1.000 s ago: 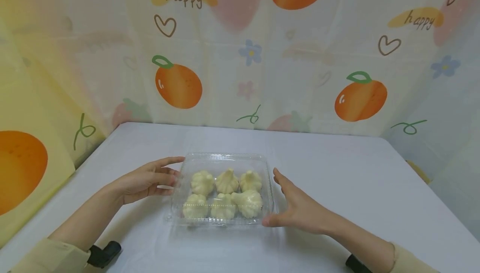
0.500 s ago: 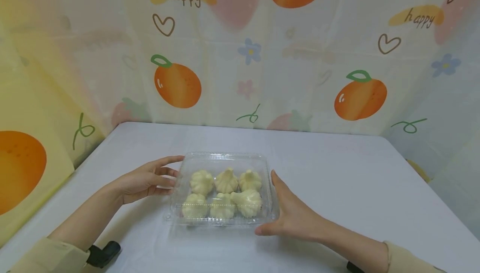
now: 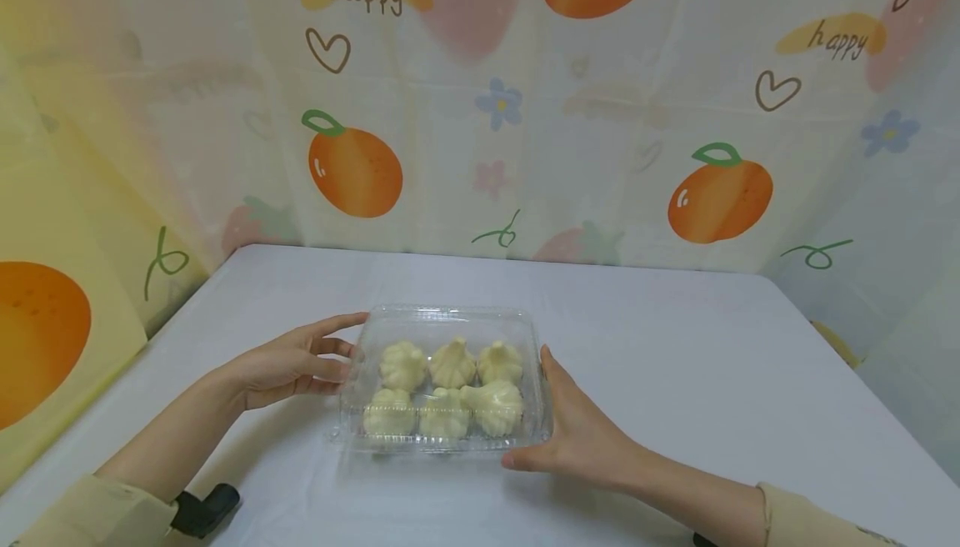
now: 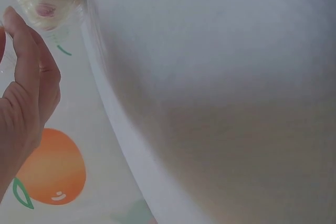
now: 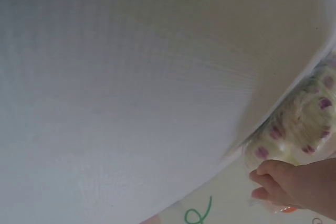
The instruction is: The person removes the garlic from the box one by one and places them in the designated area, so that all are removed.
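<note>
A clear plastic clamshell box (image 3: 450,320) lies in the middle of the head view. Inside sit several cream garlic-shaped pieces (image 3: 453,363) in two rows; whether they are garlic or buns I cannot tell. My left hand (image 3: 277,368) touches the box's left side with extended fingers. On the other side, my right hand (image 3: 581,439) rests against the right side and near corner, its thumb along the front edge and its index finger along the side. The right wrist view shows purple spots on the pieces (image 5: 302,119) beside my bent fingers. The left wrist view shows my left fingers by the box.
A white cloth (image 3: 660,338) covers the table. Behind it hangs a curtain (image 3: 585,155) printed with oranges, hearts and flowers. A black wrist mount (image 3: 206,511) sits at my left cuff.
My right hand has moved left onto the box's near right corner, its thumb sliding along the front edge. The left hand and the box have hardly moved.
</note>
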`<state>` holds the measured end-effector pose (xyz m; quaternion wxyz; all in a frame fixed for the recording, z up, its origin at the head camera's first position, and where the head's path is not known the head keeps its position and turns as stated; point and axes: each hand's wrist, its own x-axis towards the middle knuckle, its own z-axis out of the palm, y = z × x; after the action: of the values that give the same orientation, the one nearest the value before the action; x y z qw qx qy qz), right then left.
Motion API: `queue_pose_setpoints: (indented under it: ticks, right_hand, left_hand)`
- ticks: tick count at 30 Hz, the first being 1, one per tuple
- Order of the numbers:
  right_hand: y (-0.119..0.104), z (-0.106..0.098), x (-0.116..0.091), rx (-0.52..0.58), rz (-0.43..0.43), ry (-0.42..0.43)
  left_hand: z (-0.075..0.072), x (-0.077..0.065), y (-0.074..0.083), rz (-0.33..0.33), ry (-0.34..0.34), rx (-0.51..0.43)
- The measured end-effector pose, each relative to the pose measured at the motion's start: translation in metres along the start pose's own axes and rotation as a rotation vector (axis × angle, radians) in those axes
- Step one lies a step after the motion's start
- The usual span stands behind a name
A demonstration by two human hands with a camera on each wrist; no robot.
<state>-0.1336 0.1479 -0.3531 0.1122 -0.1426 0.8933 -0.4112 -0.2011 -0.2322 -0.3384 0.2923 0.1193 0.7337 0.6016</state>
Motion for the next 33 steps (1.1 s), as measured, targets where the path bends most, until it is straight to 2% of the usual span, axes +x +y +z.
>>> queue_pose_setpoints:
  ticks: [8, 18, 33]
  right_hand:
    - [0.000, 0.004, 0.000, 0.021, 0.021, 0.009]
    - [0.000, 0.006, 0.001, 0.048, -0.040, 0.023]
    - [0.000, 0.011, 0.000, 0.007, -0.014, 0.060]
  left_hand:
    - [0.002, 0.002, 0.000, -0.010, -0.003, 0.005]
    - [0.001, 0.003, 0.000, -0.009, -0.016, -0.003]
    - [0.000, 0.004, 0.002, -0.005, -0.018, -0.001]
